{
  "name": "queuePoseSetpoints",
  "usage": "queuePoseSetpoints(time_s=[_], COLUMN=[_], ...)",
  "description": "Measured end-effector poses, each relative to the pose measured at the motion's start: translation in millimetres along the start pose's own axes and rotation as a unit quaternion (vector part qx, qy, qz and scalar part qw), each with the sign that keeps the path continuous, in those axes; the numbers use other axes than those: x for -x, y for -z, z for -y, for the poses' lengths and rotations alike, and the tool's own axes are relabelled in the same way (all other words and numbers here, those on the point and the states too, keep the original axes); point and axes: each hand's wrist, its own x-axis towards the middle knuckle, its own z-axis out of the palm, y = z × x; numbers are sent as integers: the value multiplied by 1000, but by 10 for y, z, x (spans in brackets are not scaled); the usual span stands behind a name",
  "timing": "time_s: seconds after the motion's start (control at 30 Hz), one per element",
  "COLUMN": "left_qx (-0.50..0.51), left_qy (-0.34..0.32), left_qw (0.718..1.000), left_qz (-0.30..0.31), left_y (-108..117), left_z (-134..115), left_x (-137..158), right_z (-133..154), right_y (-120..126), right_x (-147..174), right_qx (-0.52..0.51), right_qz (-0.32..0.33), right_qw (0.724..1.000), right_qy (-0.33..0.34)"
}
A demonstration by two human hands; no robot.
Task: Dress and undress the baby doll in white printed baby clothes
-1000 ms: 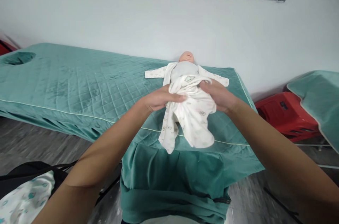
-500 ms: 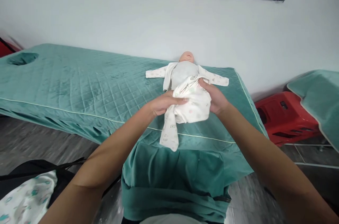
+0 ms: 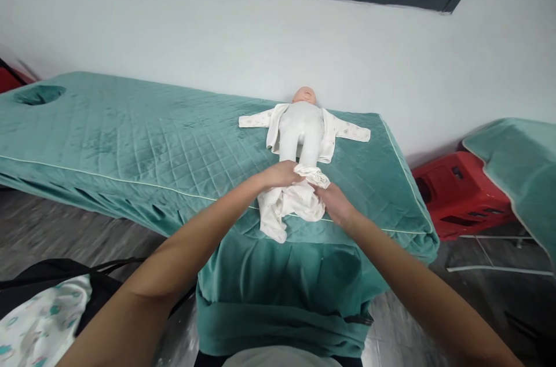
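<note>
A baby doll (image 3: 299,121) with a pale grey-white body lies on its back, head toward the wall and legs toward me. Its arms are inside an opened white printed baby jacket (image 3: 328,138), whose front panels lie spread to either side. My left hand (image 3: 280,175) is closed on the left side of white printed baby pants (image 3: 299,205), by the doll's lower leg. My right hand (image 3: 336,204) grips the bunched right side of the same pants. The gathered cloth surrounds or covers the ends of the doll's legs, and its feet are hidden. One pant leg hangs over the bed's near edge.
The doll lies on a green quilted massage bed (image 3: 143,129) with a face hole (image 3: 40,95) at its far left. A red plastic stool (image 3: 464,193) stands to the right, beside another green cover (image 3: 516,153). Patterned cloth (image 3: 47,318) lies on a black bag (image 3: 52,268) at lower left.
Both hands have moved down and closer together, bringing the pants from above the doll's lower body to its feet. The pants are now bunched up, and the doll's legs show.
</note>
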Motion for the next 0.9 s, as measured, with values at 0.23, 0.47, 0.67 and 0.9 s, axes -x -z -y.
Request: queuePoseSetpoints(time_s=[0.23,0.47,0.67,0.9], left_qx=[-249,-162,85,367], left_qy=[-14,-46,-85,-66], left_qw=[968,986,992,922], left_qz=[-33,7,45,101], left_y=[-198,-116,7,198], left_z=[-149,-43,-91,-34], left_x=[10,-14,71,-29], right_z=[-197,-267,-300,-154], right_y=[67,51,65,190], right_x=[-75,-55,-74,-276], right_qx=[182,182,61,82], right_qz=[-71,-143,-166,-200], right_qw=[971,960,965,936], right_qy=[138,159,195,276])
